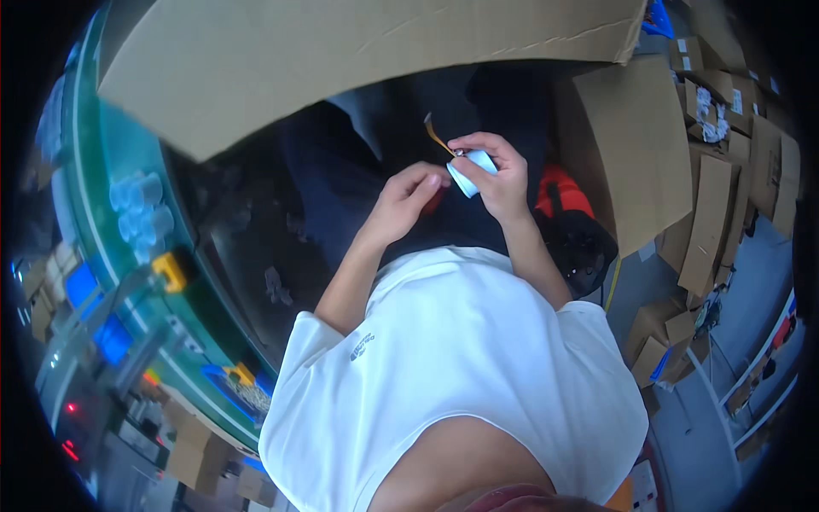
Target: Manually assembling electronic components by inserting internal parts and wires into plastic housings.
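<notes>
My right hand (507, 186) is closed around a small white cup-shaped part (471, 172), held tilted above my lap. A thin orange strip (436, 136), like a ribbon cable, sticks up from beside the part, near my right fingertips. Just left of the part is my left hand (401, 200), its fingers curled and thumb pressed toward the forefinger. Whatever those fingers pinch, if anything, is too small or hidden to make out.
A large cardboard flap (341, 60) spans the far side, and another cardboard panel (641, 154) stands at right. On the green workbench (200, 341) at left are several white cylindrical parts (141, 209) and a yellow fixture (169, 272). Cardboard boxes (710, 222) pile up at far right.
</notes>
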A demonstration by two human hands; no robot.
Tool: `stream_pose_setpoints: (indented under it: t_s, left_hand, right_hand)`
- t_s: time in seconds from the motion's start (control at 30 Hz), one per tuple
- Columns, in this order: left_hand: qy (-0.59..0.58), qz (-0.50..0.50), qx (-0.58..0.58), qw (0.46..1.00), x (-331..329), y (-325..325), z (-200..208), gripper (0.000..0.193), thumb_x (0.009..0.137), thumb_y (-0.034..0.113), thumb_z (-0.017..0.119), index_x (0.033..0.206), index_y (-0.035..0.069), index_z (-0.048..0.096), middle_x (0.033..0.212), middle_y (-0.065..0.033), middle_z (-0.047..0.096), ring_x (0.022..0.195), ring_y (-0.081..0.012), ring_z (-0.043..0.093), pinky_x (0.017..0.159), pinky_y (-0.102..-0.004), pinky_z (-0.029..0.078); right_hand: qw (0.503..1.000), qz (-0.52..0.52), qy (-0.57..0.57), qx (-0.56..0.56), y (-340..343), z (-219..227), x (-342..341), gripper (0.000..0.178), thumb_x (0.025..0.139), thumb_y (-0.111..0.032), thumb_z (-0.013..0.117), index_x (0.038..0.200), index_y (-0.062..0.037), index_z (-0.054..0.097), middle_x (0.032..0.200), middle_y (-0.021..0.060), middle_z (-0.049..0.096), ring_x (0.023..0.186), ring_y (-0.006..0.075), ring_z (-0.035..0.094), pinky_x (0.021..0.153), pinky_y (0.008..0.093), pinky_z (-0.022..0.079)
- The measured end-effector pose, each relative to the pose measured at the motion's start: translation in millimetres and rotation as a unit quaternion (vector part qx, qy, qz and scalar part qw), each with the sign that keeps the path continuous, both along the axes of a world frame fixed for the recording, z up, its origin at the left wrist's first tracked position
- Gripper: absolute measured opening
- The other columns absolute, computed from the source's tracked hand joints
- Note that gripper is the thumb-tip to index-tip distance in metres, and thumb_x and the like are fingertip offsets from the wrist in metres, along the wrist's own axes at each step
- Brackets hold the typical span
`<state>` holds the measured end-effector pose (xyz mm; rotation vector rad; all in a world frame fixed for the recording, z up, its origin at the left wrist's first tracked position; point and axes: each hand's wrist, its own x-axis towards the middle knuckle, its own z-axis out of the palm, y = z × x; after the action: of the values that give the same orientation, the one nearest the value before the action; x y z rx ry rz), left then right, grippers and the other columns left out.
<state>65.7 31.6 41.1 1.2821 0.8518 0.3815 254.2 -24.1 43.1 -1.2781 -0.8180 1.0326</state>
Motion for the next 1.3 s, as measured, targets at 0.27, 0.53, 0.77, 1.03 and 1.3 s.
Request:
stream_pose_setpoints:
  t_s: [0.27, 0.53, 0.77, 1.03, 1.3]
  left_hand:
    - [-0.094, 0.056, -0.041, 0.993, -42.9, -30.1, 21.8, 0.028, 0.105, 0.025, 0.056, 0.111, 0.001, 0.069, 0.097, -0.0047, 0.064, 0.088, -0.013, 0.061, 0.082, -0.0264, 0.049]
    - [-0.235, 0.09, -0.292, 0.923, -68.2, -27.5, 21.5, 0.02, 0.102, 0.02, 0.06, 0.107, 0.004, 0.07, 0.094, -0.0059, 0.066, 0.084, -0.0132, 0.061, 0.08, -0.0248, 0.049]
    - [-0.067, 0.063, -0.145, 0.985, -73.7, -23.5, 10.0, 0.023, 0.1, 0.014, 0.06, 0.118, 0.002, 0.065, 0.097, -0.0091, 0.068, 0.082, -0.0122, 0.06, 0.074, -0.0228, 0.049]
    - [-0.19, 0.157, -0.166, 0.955, -62.4, -30.0, 23.5, 0.025, 0.098, 0.009, 0.064, 0.122, 0.001, 0.065, 0.1, -0.0096, 0.07, 0.086, -0.0129, 0.063, 0.079, -0.0244, 0.052]
    - [-0.088, 0.055, -0.046, 0.994, -72.8, -27.1, 23.6, 0.016, 0.092, 0.012, 0.074, 0.105, 0.003, 0.073, 0.085, -0.0048, 0.072, 0.075, -0.013, 0.066, 0.072, -0.0249, 0.053]
  right_hand:
    - [0.883, 0.112, -0.42, 0.176, -14.7, 30.0, -37.8, 0.032, 0.072, -0.013, 0.087, 0.102, -0.0066, 0.076, 0.099, 0.0064, 0.075, 0.089, 0.023, 0.069, 0.082, 0.034, 0.055]
    - [0.879, 0.152, -0.419, 0.169, -19.6, 35.8, -39.0, 0.022, 0.074, -0.008, 0.083, 0.096, -0.0045, 0.077, 0.091, 0.0063, 0.075, 0.083, 0.0241, 0.066, 0.074, 0.0354, 0.052]
    - [0.877, 0.171, -0.407, 0.187, -21.4, 50.3, -41.2, 0.011, 0.077, -0.004, 0.079, 0.089, -0.0047, 0.077, 0.085, 0.0068, 0.073, 0.079, 0.0233, 0.065, 0.071, 0.0346, 0.05]
    - [0.902, 0.176, -0.352, 0.18, -21.5, 48.5, -34.4, 0.01, 0.08, -0.004, 0.078, 0.089, -0.0031, 0.077, 0.081, 0.0081, 0.072, 0.079, 0.0238, 0.066, 0.072, 0.0332, 0.05]
    - [0.964, 0.131, -0.202, 0.108, -30.1, 33.1, -29.2, 0.007, 0.086, -0.006, 0.077, 0.091, -0.0003, 0.075, 0.083, 0.0088, 0.072, 0.082, 0.0222, 0.067, 0.074, 0.0312, 0.052]
